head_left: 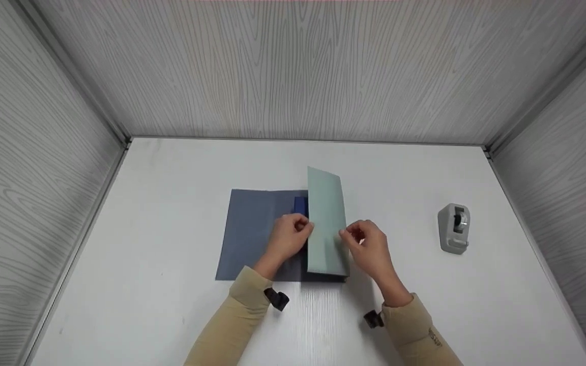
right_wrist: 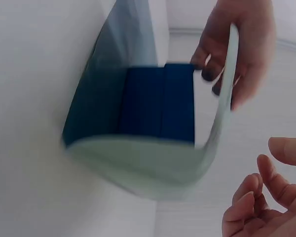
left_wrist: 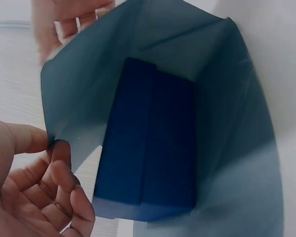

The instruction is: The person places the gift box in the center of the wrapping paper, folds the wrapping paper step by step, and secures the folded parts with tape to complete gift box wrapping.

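Note:
A sheet of wrapping paper (head_left: 244, 234), blue-grey on one face and pale green on the other, is folded up around a blue box (left_wrist: 153, 143). My left hand (head_left: 289, 235) pinches the edge of the raised flap (head_left: 326, 218) between thumb and index finger, and the box lies just under that hand. In the right wrist view the box (right_wrist: 158, 101) shows inside the curve of the paper. By the flap's right fold is my right hand (head_left: 372, 249); its loosely bent fingers (right_wrist: 281, 190) stand apart from the thumb with nothing between them.
A grey tape dispenser (head_left: 454, 229) with a roll of tape stands at the right side of the white table (head_left: 135, 244). Wood-grain panels (head_left: 293, 71) enclose the table at the back, left and right. Each sleeve carries a small black wrist camera (head_left: 276, 299).

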